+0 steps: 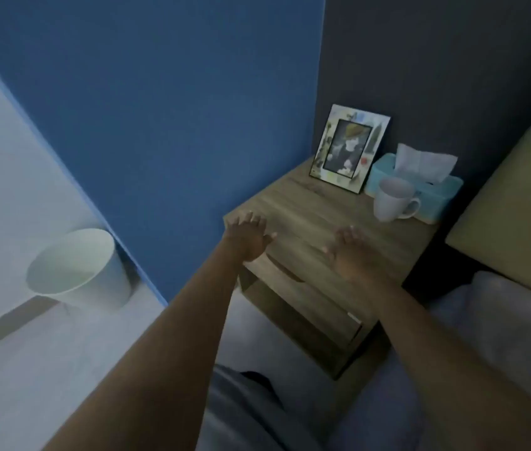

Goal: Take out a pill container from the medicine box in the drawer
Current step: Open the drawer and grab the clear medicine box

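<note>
A wooden nightstand [316, 203] stands in the corner beside the bed. Its drawer [303, 301] is closed, with a dark handle slot near the top edge. The medicine box and pill container are hidden from view. My left hand [249, 237] hovers over the front left corner of the nightstand top, fingers spread, holding nothing. My right hand [350, 253] is stretched out over the front edge of the top, just above the drawer, fingers apart and empty.
On the nightstand top stand a picture frame [348, 149], a teal tissue box [420, 183] and a white mug [392, 200]. A white waste bin [78, 268] sits on the floor at left by the blue wall. The bed with a pillow [514, 307] lies at right.
</note>
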Motion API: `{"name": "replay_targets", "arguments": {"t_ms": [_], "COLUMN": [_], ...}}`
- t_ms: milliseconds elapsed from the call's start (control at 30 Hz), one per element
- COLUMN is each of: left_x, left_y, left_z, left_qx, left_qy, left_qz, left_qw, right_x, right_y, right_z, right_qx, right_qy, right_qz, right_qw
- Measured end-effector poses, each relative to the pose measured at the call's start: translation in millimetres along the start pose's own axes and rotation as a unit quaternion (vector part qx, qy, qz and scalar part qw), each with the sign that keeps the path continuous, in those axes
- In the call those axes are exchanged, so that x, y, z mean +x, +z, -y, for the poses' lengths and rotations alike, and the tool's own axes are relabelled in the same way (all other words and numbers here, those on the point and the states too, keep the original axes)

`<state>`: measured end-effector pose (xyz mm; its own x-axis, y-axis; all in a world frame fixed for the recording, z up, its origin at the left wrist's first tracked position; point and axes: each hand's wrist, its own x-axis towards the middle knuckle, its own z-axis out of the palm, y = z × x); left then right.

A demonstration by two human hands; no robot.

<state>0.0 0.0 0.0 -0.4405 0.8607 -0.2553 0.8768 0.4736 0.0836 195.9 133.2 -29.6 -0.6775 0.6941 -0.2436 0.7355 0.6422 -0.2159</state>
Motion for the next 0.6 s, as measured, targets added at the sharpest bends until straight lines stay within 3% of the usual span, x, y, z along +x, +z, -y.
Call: {"name": "replay_targets", "arguments": {"t_ms": [167,300,433,600], "left_x": [32.0,33.1,24.4,33.7], "left_y": [48.5,88.5,138.5,169.9], "left_z": [-0.9,6.0,0.0,-25.1], "left_qx": [-0.042,-0.197,-0.366,-0.598], "left_qy": [0.013,-0.025,-0.111,-0.217], "left_qz": [-0.018,-0.148,-0.259,-0.17], "left_qw": [0.999,0.969,0.887,0.753], "right_x": [27.5,37.9,45.0,49.0], "right_y": [44.7,64.4,80.7,84.5], "right_z": [-15.8,-23.3,-30.3,-34.1], "right_qx": [-0.01,0.004,0.016,0.009], "right_qy": [-0.003,-0.015,-0.026,-0.033], "right_qz": [0.0,-0.055,-0.108,-0.131], "right_qw": [1.0,0.998,0.994,0.991]}}
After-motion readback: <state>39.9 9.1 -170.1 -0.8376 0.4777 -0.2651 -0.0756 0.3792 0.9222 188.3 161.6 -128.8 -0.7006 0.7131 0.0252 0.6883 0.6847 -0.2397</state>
